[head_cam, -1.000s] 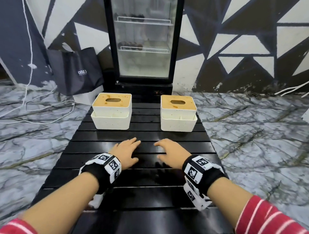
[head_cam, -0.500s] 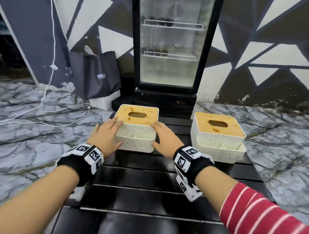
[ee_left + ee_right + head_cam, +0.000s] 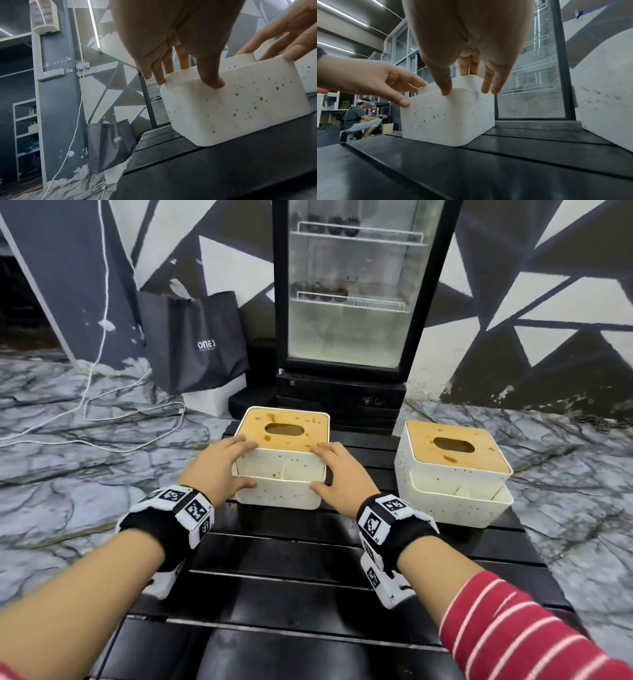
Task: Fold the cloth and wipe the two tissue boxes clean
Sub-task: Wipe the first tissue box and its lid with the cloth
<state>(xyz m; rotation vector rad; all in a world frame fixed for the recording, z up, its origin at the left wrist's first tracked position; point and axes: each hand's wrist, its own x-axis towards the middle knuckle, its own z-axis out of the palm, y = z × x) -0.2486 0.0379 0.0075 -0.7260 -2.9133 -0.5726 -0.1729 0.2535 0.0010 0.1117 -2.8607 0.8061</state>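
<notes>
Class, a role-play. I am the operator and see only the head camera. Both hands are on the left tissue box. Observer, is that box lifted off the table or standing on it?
Observer: Standing. In the right wrist view the left tissue box sits flat on the table, with no gap beneath.
Operator: Is its left side wall dirty too?
Observer: Yes. The left wrist view shows a few brown specks there, below the fingers of the left hand.
Operator: Is anyone nearby?
Observer: The right wrist view shows a seated person in the background, beyond the table.
</notes>
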